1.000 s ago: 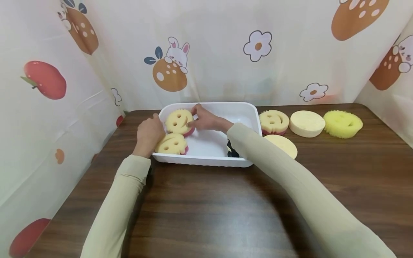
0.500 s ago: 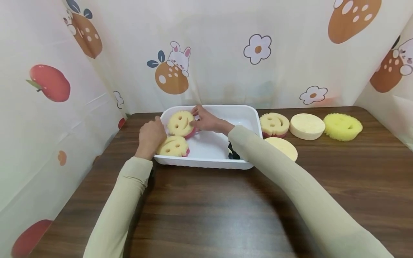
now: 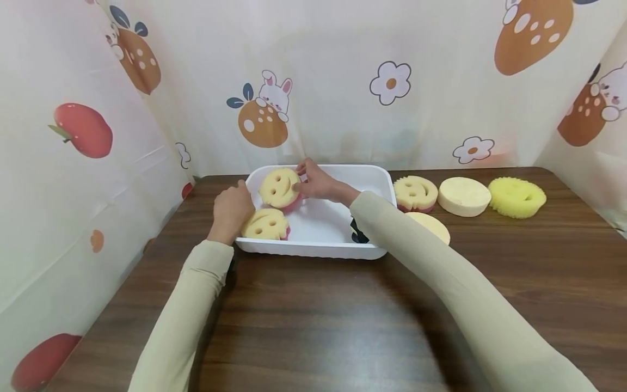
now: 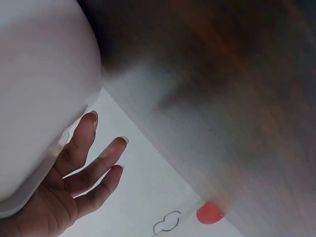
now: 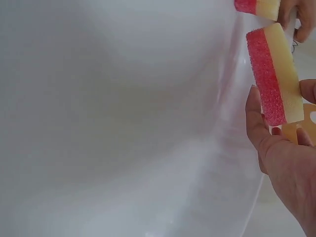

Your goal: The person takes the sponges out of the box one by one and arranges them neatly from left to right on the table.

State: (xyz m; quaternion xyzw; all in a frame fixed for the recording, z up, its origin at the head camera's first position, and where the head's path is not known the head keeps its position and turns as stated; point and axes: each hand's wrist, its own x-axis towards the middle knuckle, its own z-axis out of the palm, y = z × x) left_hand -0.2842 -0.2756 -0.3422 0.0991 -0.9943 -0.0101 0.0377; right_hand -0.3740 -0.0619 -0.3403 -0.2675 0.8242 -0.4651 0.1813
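In the head view a smiley-face sponge, yellow on top and pink-red below, is in the far left corner of a white tray. My right hand pinches it; in the right wrist view its thumb lies on the yellow face and the fingers on the red side of the sponge. A second smiley sponge lies in the near left corner. My left hand grips the tray's left side; several of its fingers spread outside the wall in the left wrist view. Its thumb is hidden there.
Right of the tray, a two-layer smiley sponge, a plain round cream sponge and a bright yellow smiley sponge lie in a row. Another pale round piece is partly behind the right sleeve. A printed curtain backs the wooden table.
The pinched sponge has tilted up slightly, toward the right hand. Both hands keep about the same places at the tray. The head view has shifted a little.
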